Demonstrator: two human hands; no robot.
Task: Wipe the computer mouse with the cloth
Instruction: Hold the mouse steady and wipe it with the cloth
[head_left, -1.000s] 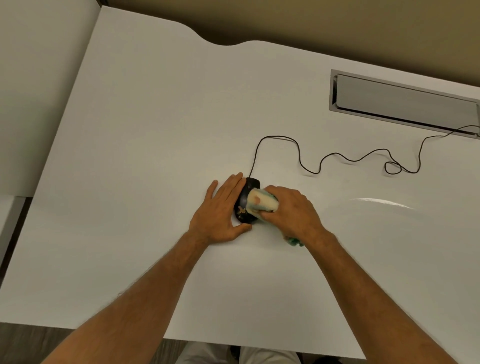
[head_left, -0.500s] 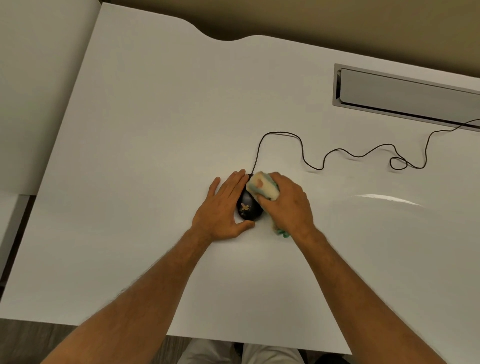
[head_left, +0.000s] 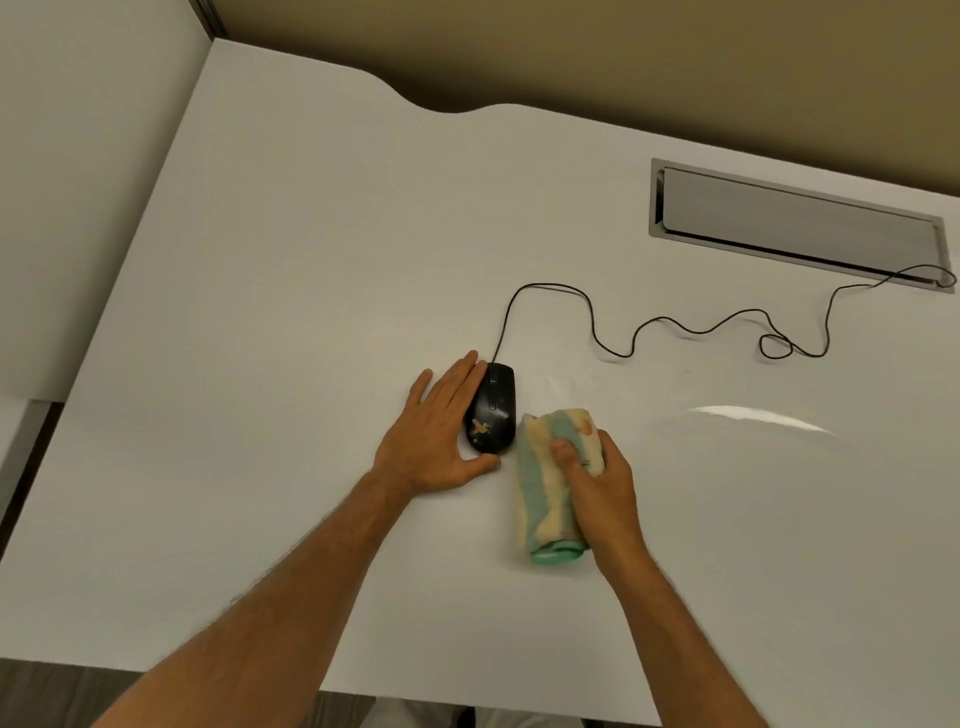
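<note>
Since half a second ago, the right hand (head_left: 597, 488) has carried the folded terry cloth with green, yellow and cream stripes (head_left: 550, 488) off the mouse and down onto the white surface (head_left: 260, 312). At left, the left hand (head_left: 436, 436) lies flat, grip spread, fingers along the left side of the black corded computer mouse (head_left: 492, 410) and thumb at its near end. A yellowish smudge shows on the mouse's rear. Just right of the mouse lies the cloth, the right hand's grip pinching its far part. The mouse's thin black cable (head_left: 675, 325) snakes rightward to a grey rectangular cable hatch (head_left: 795, 221).
</note>
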